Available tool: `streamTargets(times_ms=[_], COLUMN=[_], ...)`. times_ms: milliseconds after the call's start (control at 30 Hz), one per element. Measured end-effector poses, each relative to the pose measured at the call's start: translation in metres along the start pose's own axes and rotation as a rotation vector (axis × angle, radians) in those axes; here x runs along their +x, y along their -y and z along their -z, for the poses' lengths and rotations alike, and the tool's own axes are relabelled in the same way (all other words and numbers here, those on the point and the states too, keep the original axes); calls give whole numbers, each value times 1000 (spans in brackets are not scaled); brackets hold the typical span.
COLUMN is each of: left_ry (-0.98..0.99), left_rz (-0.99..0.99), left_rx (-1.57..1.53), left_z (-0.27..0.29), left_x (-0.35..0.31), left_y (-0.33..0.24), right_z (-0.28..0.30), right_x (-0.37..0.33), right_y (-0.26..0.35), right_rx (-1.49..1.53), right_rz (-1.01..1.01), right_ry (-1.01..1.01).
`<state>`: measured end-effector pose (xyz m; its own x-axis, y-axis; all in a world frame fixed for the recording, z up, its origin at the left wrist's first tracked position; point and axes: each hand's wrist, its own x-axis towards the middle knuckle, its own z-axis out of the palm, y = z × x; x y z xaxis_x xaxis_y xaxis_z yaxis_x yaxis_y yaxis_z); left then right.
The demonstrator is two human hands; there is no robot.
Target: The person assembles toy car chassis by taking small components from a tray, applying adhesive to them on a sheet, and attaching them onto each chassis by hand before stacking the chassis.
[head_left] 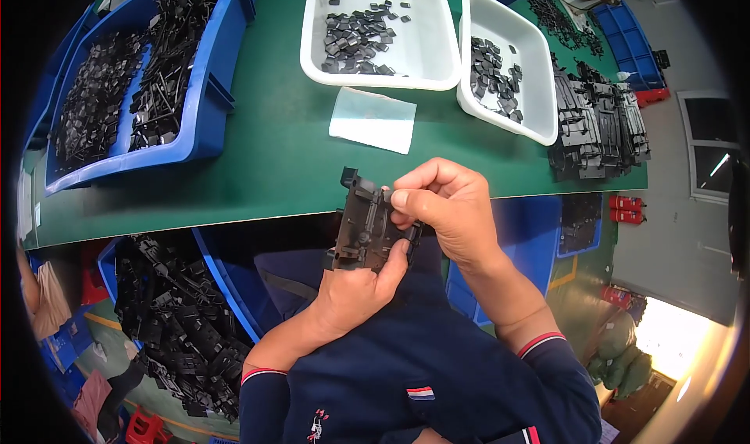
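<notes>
Green table: smooth top, straight front edge; gap runs between blue crate and large tub.
Blue crate (199, 123): left, ribbed plastic, heaped black parts.
Large tub (428, 41): white, rounded rim, small black square pieces (355, 41).
Left hand (351, 295): clamped on housing's lower end.
Right hand (457, 209): curled at its upper right; can't tell if pinching.
Black molded housing (362, 217): ribbed, spans front edge in view.

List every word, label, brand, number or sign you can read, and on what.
No text is readable in this view.
Black held part: no legible marking.
Pale sheet: no legible print.
Shirt emblem: too small to make out.
Red cylinders: any labels too small to read.
</notes>
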<state>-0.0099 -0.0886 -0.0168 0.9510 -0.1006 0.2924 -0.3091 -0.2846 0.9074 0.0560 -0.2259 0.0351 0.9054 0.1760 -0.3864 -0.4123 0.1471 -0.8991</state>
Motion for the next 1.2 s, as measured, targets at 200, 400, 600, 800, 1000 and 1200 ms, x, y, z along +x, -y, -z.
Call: streamTargets(times_ms=[200, 400, 600, 800, 1000, 1200], left_ry=[5, -9, 6, -6, 76, 87], left_rz=[-20, -73, -80, -86, 46, 75], left_rx=[39, 60, 117, 141, 135, 106], left_z=[-1, -3, -5, -8, -8, -9], left_x=[-1, 0, 0, -3, -9, -10], left_y=[1, -1, -6, -5, -9, -8], right_z=[1, 2, 4, 2, 1, 0], right_x=[0, -1, -3, -6, -9, -9], right_y=[1, 3, 1, -1, -3, -5], right_rx=[3, -1, -6, 3, 15, -10], right_rz=[-1, -5, 19, 31, 48, 47], right_ry=[15, 28, 42, 37, 21, 13])
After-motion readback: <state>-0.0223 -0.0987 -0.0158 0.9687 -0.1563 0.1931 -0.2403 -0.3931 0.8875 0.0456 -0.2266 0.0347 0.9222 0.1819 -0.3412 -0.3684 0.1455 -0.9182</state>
